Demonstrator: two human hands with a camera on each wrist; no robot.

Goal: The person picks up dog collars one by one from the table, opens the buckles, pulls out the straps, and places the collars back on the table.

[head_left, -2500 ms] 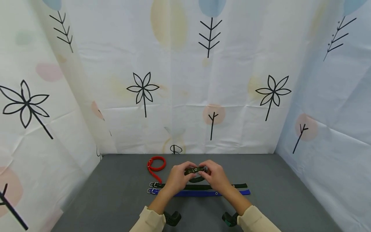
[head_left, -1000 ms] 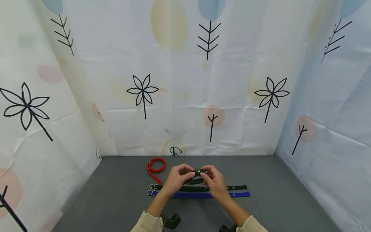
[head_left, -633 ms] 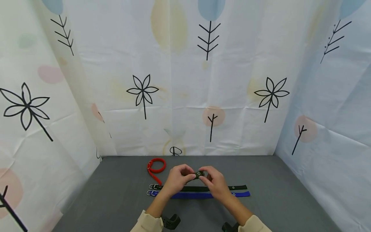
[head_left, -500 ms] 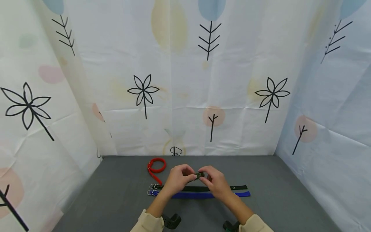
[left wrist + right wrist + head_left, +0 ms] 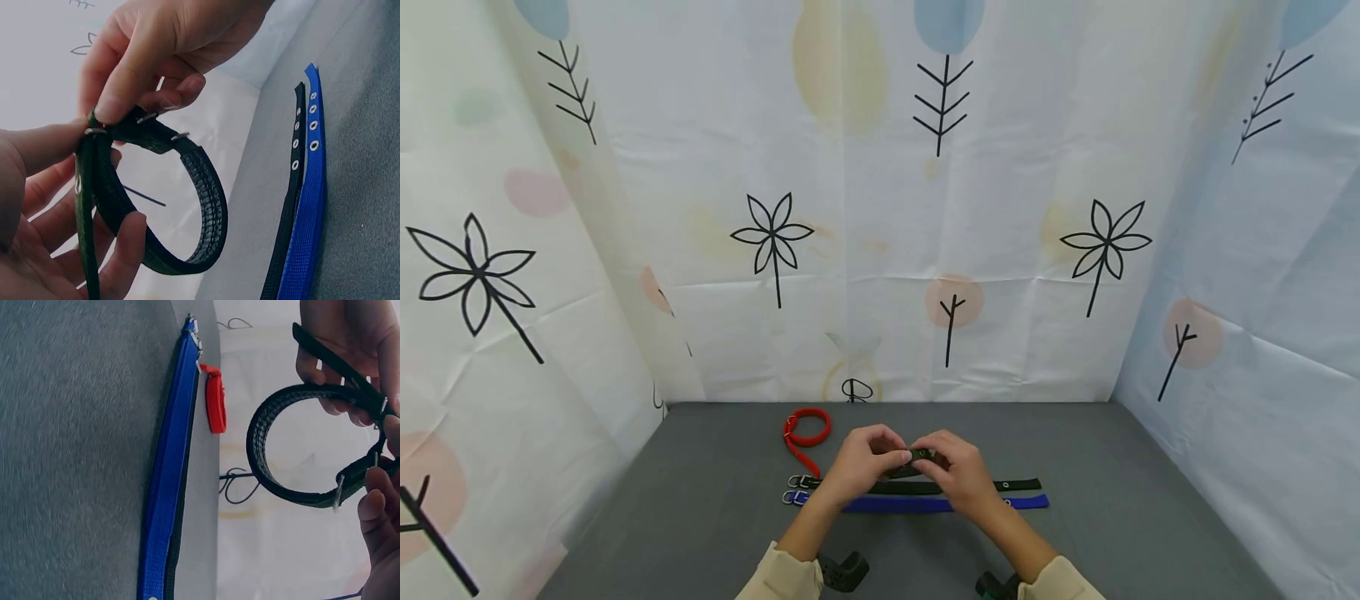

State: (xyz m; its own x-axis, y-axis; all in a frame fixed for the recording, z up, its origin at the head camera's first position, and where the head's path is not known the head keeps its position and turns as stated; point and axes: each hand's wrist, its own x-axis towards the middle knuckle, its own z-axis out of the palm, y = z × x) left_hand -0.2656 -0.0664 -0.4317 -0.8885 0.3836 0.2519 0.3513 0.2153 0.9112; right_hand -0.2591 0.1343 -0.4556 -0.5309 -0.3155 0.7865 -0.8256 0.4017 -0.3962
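Observation:
A dark green dog collar [image 5: 919, 455], bent into a padded loop, is held up over the table between both hands. My left hand [image 5: 861, 462] pinches it by the strap; in the left wrist view the narrow strap tail [image 5: 87, 219], with an eyelet, runs down across that palm. Thumb and fingers of my right hand [image 5: 958, 471] pinch the collar close to its metal buckle, fingertips nearly meeting those of the left. In the right wrist view a metal ring [image 5: 338, 490] hangs beside the right fingertips, and fingers hide part of the buckle.
Flat on the grey table [image 5: 700, 517] lie a blue collar [image 5: 902, 505] and, just behind it, a dark green collar [image 5: 910, 487], buckles to the left. A red collar [image 5: 808, 437] lies curled at the back left. Patterned white cloth [image 5: 880, 208] surrounds the table.
The hands have drawn closer together; the right fingers have moved left over the collar and cover more of its strap. The collars on the table have stayed put.

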